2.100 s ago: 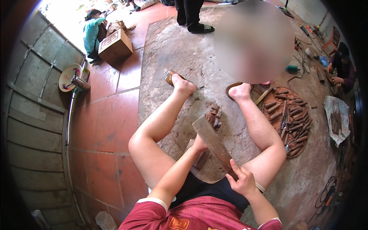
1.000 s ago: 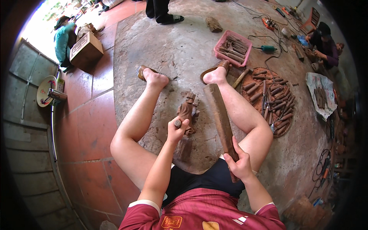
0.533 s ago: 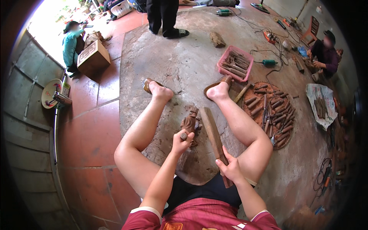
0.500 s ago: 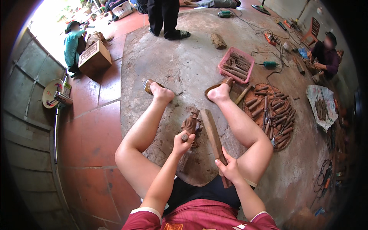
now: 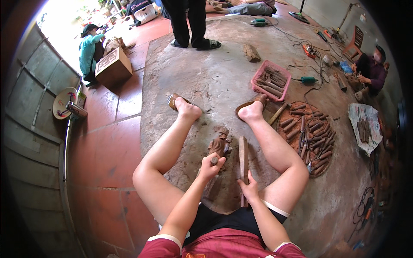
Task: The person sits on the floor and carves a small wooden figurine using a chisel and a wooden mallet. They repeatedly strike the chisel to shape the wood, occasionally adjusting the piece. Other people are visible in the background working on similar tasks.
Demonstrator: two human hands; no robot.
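Observation:
On the floor between my legs stands or lies a carved brown wooden figure (image 5: 218,144); its lower part is hidden by my hand and arm. My left hand (image 5: 209,169) is closed round a chisel (image 5: 214,161), whose round handle end points up at me; its blade is hidden against the figure. In my right hand (image 5: 250,190) is a long squared wooden mallet (image 5: 244,155), gripped near its lower end. The mallet is just right of the figure, apart from the chisel.
Many chisels lie on a round, sawdust-covered patch (image 5: 289,138) by my right knee. Beyond are a pink basket (image 5: 257,77) of wooden-handled tools, a wood block (image 5: 251,53) and corded green power tools (image 5: 308,80). A person (image 5: 185,26) stands ahead; others work at both sides.
The mallet has swung from a leftward lean to nearly straight ahead. My left hand still holds the chisel at the figure. The whole view has shifted slightly.

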